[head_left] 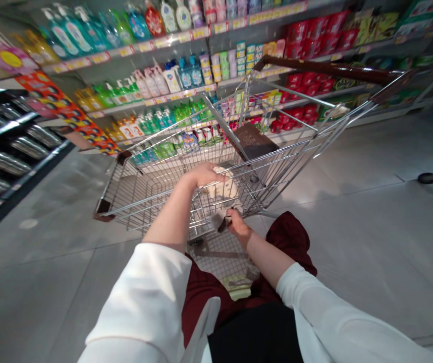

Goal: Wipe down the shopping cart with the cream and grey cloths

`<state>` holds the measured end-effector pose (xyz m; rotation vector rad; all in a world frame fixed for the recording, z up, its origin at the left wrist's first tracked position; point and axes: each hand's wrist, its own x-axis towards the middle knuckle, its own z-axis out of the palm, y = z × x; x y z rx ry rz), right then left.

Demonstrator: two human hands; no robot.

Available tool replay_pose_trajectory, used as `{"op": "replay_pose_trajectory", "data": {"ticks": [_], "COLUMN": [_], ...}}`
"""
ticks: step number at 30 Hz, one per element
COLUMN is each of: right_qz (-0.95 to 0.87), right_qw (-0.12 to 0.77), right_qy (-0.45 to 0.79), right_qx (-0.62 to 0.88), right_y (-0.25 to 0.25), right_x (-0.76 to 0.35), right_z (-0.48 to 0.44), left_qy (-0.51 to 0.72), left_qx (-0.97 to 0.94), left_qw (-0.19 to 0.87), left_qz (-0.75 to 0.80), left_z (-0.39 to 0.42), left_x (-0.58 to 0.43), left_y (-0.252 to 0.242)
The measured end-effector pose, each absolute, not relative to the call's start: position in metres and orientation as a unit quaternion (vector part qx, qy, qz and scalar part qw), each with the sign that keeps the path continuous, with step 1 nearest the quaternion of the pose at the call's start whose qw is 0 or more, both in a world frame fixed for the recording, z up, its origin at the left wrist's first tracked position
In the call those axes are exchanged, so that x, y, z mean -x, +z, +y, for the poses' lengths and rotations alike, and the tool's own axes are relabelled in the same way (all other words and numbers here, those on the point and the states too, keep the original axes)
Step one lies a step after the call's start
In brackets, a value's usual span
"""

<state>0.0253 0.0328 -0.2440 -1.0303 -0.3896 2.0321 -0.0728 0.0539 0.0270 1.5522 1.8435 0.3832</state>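
Observation:
A wire shopping cart [152, 166] stands in front of me in a store aisle, its brown handle [330, 68] at the upper right. My left hand [203, 175] reaches into the basket and is closed over a pale, cream-coloured package [224, 189]. My right hand [237, 225] is lower, at the cart's near end, fingers curled round a small dark object that I cannot make out. Both arms wear white sleeves pushed up the forearms.
Shelves of coloured soap and cleaner bottles [125, 91] run along the far side, with red packs [315, 35] to the right. A dark rack of metal cookware [8, 151] stands at the left. Grey floor tiles [371, 212] spread around the cart.

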Motion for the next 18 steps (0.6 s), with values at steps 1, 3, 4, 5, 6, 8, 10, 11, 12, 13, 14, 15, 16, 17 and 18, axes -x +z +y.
{"op": "replay_pose_trajectory", "data": {"ticks": [1, 3, 4, 5, 6, 8, 10, 11, 12, 13, 14, 15, 16, 17, 18], "right_qz": [-0.143, -0.122, -0.113, -0.106, -0.100, -0.093, -0.093, -0.094, -0.096, -0.097, -0.100, -0.103, -0.110, -0.118, -0.130], "right_qw": [0.389, 0.369, 0.362, 0.358, 0.355, 0.355, 0.356, 0.356, 0.355, 0.353, 0.350, 0.348, 0.347, 0.349, 0.358], "right_qy": [0.812, 0.822, 0.827, 0.831, 0.834, 0.841, 0.847, 0.849, 0.849, 0.849, 0.848, 0.846, 0.844, 0.841, 0.836], "right_qx": [0.412, 0.416, 0.415, 0.413, 0.409, 0.397, 0.383, 0.379, 0.379, 0.381, 0.386, 0.391, 0.395, 0.397, 0.396], "right_y": [-0.244, -0.243, -0.241, -0.239, -0.236, -0.230, -0.226, -0.225, -0.226, -0.227, -0.230, -0.233, -0.236, -0.239, -0.242], "right_x": [-0.021, -0.012, -0.007, -0.003, 0.000, 0.003, 0.002, 0.001, -0.001, -0.002, -0.002, -0.003, -0.003, -0.002, -0.001], "right_z": [0.030, 0.027, 0.027, 0.028, 0.030, 0.033, 0.036, 0.036, 0.035, 0.033, 0.031, 0.029, 0.026, 0.024, 0.022], "left_qy": [0.145, 0.143, 0.144, 0.145, 0.147, 0.149, 0.148, 0.148, 0.148, 0.147, 0.147, 0.147, 0.147, 0.149, 0.151], "left_qx": [-0.598, -0.595, -0.594, -0.594, -0.594, -0.596, -0.598, -0.599, -0.600, -0.601, -0.600, -0.599, -0.598, -0.598, -0.599], "left_qw": [0.344, 0.347, 0.346, 0.344, 0.343, 0.342, 0.347, 0.348, 0.346, 0.343, 0.340, 0.337, 0.336, 0.336, 0.337], "left_qz": [0.709, 0.711, 0.712, 0.712, 0.713, 0.711, 0.707, 0.706, 0.705, 0.707, 0.709, 0.712, 0.713, 0.712, 0.711], "left_z": [0.053, 0.052, 0.052, 0.052, 0.053, 0.053, 0.054, 0.054, 0.054, 0.054, 0.054, 0.054, 0.054, 0.054, 0.054], "left_x": [0.072, 0.071, 0.071, 0.071, 0.071, 0.072, 0.074, 0.074, 0.074, 0.074, 0.074, 0.073, 0.073, 0.073, 0.073], "left_y": [0.028, 0.029, 0.029, 0.029, 0.028, 0.027, 0.026, 0.026, 0.026, 0.026, 0.026, 0.026, 0.026, 0.026, 0.026]}}
